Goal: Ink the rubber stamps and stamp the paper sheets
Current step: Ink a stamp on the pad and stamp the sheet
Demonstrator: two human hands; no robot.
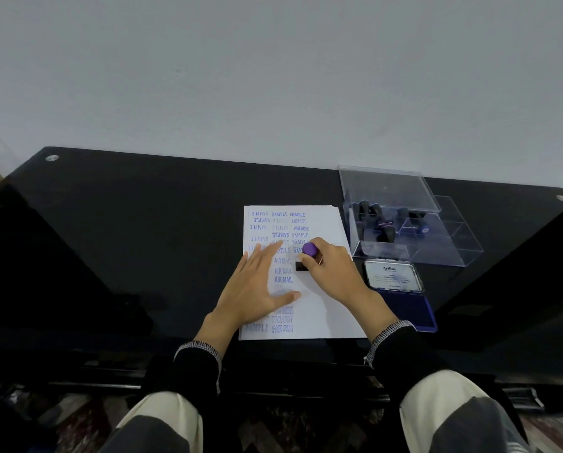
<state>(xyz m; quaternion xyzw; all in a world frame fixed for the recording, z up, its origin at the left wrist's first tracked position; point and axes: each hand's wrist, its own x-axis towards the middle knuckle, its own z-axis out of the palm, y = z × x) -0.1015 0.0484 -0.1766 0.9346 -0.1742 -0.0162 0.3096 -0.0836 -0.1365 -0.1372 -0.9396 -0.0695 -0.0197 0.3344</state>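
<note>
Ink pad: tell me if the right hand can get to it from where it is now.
Probably yes. The ink pad lies open just right of the right hand, with nothing between them; the hand only has to lift the stamp off the paper.

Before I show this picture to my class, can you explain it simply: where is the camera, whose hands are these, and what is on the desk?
The camera sits on the person's head, looking down at their own hands. The left hand lies flat on the paper sheet, which carries blue prints such as SAMPLE and AIR MAIL. The right hand grips a purple-topped rubber stamp against the sheet. To the right lie an open ink pad and a clear box holding more stamps, all on a black table.
</note>
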